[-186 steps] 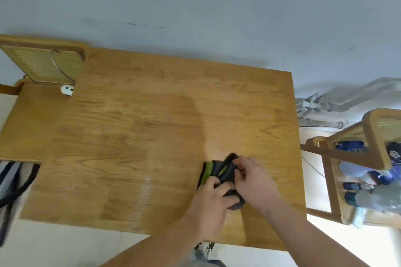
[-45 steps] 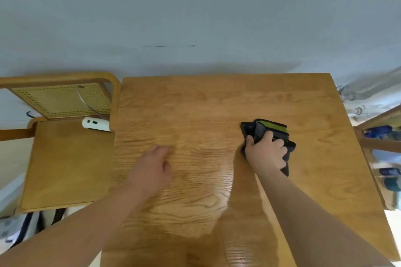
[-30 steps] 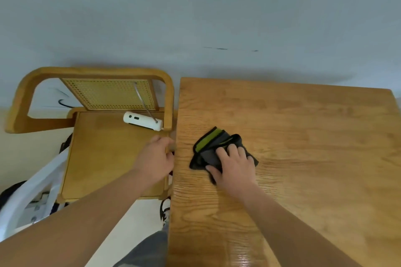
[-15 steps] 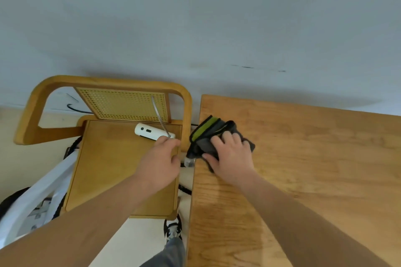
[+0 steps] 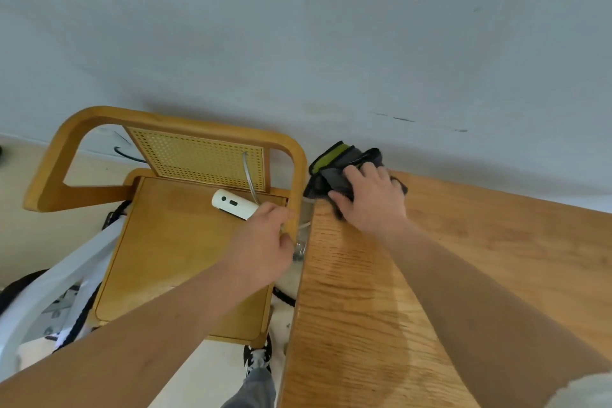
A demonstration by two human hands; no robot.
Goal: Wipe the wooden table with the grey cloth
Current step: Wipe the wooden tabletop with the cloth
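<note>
Head view, chair (image 5: 172, 122) beside table (image 5: 496, 258), white device (image 5: 231, 207) on seat

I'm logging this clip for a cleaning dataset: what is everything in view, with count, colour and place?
wooden table: one, honey-brown, right half of view
grey cloth: one, dark grey with a green stripe, on the table's far left corner, partly past the edge
chair: one, light wood with cane back, left of the table
white device: one, white, on the chair seat by the backrest
wall: one, pale grey-blue, behind table and chair
shoe: one, black and white, on the floor between chair and table
left hand: one, at the chair's side post, grip unclear
right hand: one, pressing on the grey cloth
</note>
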